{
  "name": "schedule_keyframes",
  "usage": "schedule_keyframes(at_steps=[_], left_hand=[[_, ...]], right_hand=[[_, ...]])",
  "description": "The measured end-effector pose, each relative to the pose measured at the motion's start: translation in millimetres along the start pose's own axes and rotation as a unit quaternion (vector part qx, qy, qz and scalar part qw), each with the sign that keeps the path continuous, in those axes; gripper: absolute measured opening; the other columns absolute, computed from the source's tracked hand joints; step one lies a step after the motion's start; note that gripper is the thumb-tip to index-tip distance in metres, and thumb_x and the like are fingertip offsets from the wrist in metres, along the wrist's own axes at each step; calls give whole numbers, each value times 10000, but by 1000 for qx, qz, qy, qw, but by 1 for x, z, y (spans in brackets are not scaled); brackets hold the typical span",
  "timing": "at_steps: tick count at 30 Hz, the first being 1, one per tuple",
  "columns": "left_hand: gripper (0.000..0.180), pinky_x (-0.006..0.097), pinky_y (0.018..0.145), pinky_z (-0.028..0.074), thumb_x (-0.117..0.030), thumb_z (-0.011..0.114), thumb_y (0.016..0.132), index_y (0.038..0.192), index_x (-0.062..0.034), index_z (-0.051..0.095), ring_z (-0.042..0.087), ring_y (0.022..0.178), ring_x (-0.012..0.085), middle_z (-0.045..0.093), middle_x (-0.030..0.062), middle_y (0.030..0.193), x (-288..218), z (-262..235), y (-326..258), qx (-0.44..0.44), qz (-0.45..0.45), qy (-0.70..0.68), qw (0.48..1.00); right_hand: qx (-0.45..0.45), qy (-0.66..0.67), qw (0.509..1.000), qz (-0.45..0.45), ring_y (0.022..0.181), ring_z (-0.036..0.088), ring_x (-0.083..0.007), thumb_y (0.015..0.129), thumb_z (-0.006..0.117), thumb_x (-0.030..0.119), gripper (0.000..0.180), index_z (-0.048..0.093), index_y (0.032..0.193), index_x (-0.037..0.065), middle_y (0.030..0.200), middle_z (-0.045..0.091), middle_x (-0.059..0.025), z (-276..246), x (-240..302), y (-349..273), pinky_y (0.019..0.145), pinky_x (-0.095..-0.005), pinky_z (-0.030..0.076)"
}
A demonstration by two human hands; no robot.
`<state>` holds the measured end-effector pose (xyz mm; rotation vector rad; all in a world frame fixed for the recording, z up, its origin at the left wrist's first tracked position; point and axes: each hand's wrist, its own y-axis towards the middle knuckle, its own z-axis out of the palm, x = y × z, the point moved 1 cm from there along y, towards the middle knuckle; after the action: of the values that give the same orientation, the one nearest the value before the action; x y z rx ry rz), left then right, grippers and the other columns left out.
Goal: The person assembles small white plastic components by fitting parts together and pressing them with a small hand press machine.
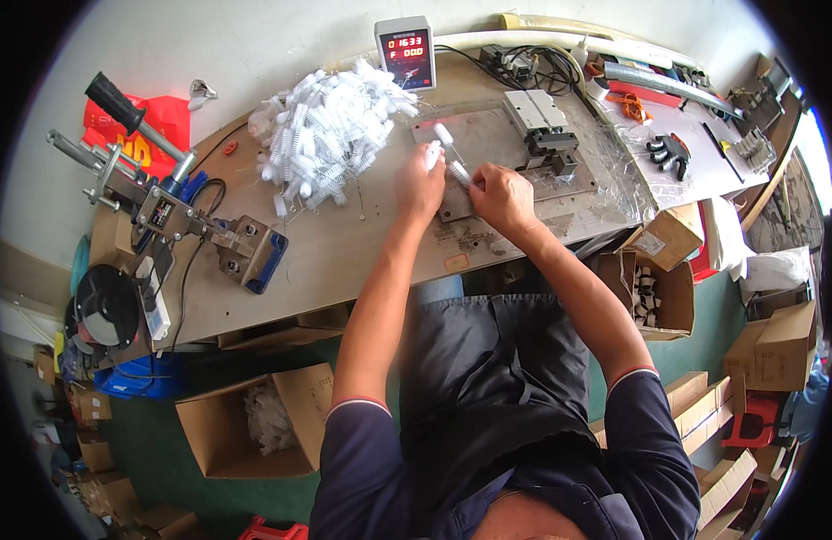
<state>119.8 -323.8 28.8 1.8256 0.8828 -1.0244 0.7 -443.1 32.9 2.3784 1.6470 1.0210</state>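
While the left hand (419,187) blurs at the fingers, a small white piece (433,156) shows against its fingertips; I cannot tell whether the hand grips it or merely touches it. The right hand (503,198) is closed, its fingers curled around the near end of a white-bristled brush (459,172), so that end is hidden. The brush sticks out between the two hands, above the metal plate (452,206) on the desk (330,267), and a thin stem seems to run from its bristles toward a white tip (444,134), though the join is hard to make out.

Beyond the left hand lies a heap of similar white brushes (321,135), too tangled to separate; the lower ones are buried. A counter (405,54) with a red display stands behind the heap, its base partly covered. Right of the hands, a metal fixture (542,126) sits on the plate. Below the desk, a carton (245,432) holds whitish material that is indistinct, and a red stool (274,529) is cut off by the lower edge.
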Motion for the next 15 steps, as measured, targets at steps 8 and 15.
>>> schedule_keyframes(at_steps=[8, 15], left_hand=[[206, 378, 817, 572, -120, 670, 935, 1117, -26, 699, 766, 909, 265, 778, 135, 978, 16, 1, 1, -7, 69, 79, 995], [187, 392, 819, 560, -104, 661, 928, 1102, -46, 699, 748, 921, 303, 768, 131, 996, 13, 9, 2, 8, 116, 117, 986]], right_hand=[[-16, 34, 995, 91, 748, 708, -378, 791, 689, 217, 164, 723, 787, 56, 742, 709, -167, -35, -33, -21, 716, -482, 562], [-41, 135, 962, 233, 634, 694, -229, 760, 720, 239, 229, 758, 796, 17, 677, 701, -151, -89, -104, -43, 663, -379, 544]])
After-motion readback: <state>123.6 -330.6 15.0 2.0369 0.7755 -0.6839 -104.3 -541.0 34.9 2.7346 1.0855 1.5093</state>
